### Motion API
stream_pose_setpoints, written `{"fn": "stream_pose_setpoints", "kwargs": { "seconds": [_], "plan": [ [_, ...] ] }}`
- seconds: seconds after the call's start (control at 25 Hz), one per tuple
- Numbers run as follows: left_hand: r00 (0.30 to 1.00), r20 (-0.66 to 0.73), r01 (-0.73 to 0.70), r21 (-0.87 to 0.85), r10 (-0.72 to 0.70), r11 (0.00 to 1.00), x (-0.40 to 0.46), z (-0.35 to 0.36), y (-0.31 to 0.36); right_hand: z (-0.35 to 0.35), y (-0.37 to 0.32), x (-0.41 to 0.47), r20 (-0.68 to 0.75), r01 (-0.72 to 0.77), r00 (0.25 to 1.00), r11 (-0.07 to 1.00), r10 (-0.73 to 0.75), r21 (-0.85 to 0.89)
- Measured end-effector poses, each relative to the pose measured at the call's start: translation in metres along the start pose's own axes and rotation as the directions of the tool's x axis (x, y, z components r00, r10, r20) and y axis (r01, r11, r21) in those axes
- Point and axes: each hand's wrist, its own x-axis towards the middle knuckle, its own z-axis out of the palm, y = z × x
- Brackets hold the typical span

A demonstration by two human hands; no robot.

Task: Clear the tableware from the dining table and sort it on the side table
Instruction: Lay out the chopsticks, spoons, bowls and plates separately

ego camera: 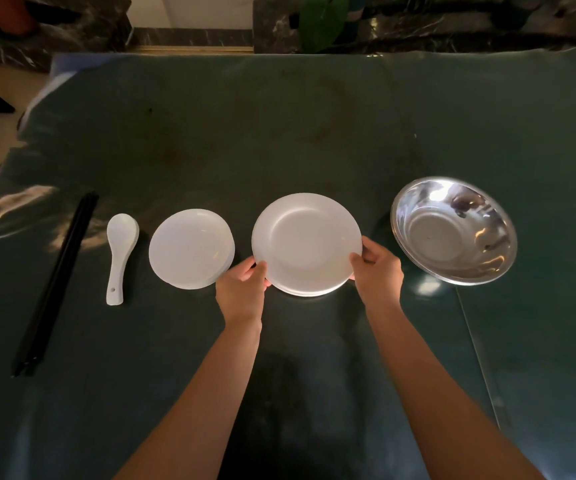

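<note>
A stack of large white plates [305, 242] sits on the dark green table [279, 133] at the centre. My left hand [243, 287] grips the stack's left rim and my right hand [378, 271] grips its right rim. Left of it lies a stack of smaller white plates [191, 249]. Further left a white ceramic spoon [120, 254] lies with its handle toward me. Black chopsticks [56, 282] lie at the far left. Stacked steel bowls [452, 230] rest at the right.
The table's left edge [19, 133] drops to a light floor. Behind the far edge stand dark marble ledges [418, 26] with a green plant [321, 22].
</note>
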Motion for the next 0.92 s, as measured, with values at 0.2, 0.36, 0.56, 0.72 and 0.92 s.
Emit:
{"fn": "stream_pose_setpoints", "kwargs": {
  "seconds": [0.2,0.36,0.56,0.72,0.92],
  "plan": [
    [0.999,0.013,0.037,-0.017,-0.037,0.999,0.003,-0.001,-0.001,-0.001,0.004,0.012,0.020,-0.029,0.999,0.998,0.029,0.048],
    [0.990,0.066,0.126,-0.038,-0.124,0.991,0.000,-0.005,-0.004,-0.002,0.018,0.007,0.025,-0.109,0.994,0.984,0.106,0.144],
    [0.986,0.056,0.164,-0.087,-0.159,0.983,0.002,-0.002,0.000,0.001,0.019,0.013,0.015,-0.145,0.989,0.968,0.145,0.207],
    [0.989,0.047,0.143,-0.056,-0.141,0.988,0.002,-0.001,0.001,0.000,0.017,0.013,0.036,-0.133,0.991,0.968,0.129,0.213],
    [0.972,0.190,0.122,0.106,-0.140,0.987,-0.009,-0.029,0.005,-0.009,0.005,-0.005,-0.059,-0.095,0.994,0.995,0.095,0.010]
  ]
}}
